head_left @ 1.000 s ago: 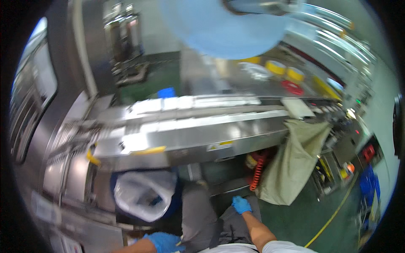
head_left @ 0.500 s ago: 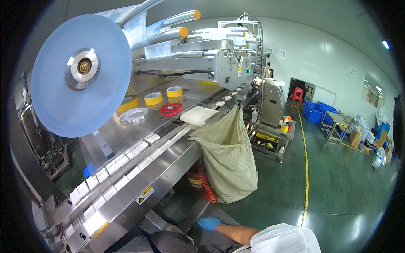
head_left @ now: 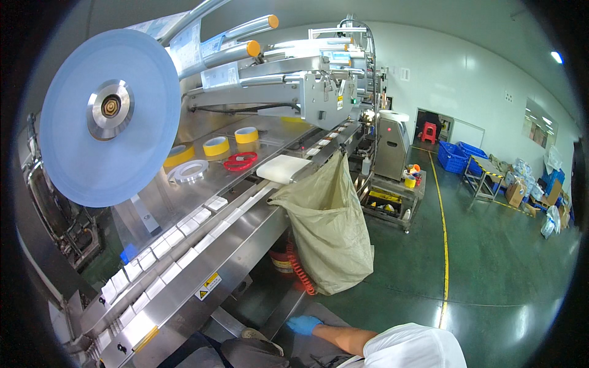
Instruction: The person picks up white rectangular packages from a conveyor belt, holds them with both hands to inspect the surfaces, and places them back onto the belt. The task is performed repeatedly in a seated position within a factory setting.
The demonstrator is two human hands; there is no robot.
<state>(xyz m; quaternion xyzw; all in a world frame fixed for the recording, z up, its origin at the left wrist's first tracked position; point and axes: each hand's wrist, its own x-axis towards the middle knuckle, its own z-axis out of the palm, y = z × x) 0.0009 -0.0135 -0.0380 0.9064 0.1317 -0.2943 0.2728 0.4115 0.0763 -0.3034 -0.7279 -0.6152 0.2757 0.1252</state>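
Observation:
My right hand point(head_left: 304, 325), in a blue glove, rests on my grey-trousered leg point(head_left: 328, 316) at the bottom of the view. It appears to lie flat and holds nothing I can see; its fingertips are not sharply shown. A white sleeve point(head_left: 414, 347) covers my upper arm. No part of my left hand shows. Ahead of my legs runs a steel conveyor point(head_left: 236, 254) with white flat packs point(head_left: 161, 248) lined up in two lanes. From its near side hangs an open beige sack point(head_left: 328, 236), beyond my right hand.
A large blue film roll point(head_left: 73, 153) stands at the left. Yellow tape rolls point(head_left: 216, 146), red-handled scissors point(head_left: 240, 161) and a white ring point(head_left: 188, 172) lie on the steel plate. A red coiled hose point(head_left: 299, 270) hangs under the conveyor. Blue crates point(head_left: 453, 158) stand far right.
The whole scene has shifted slightly leftward in the picture, as my head turned a little. My right hand stays in the same place on my leg.

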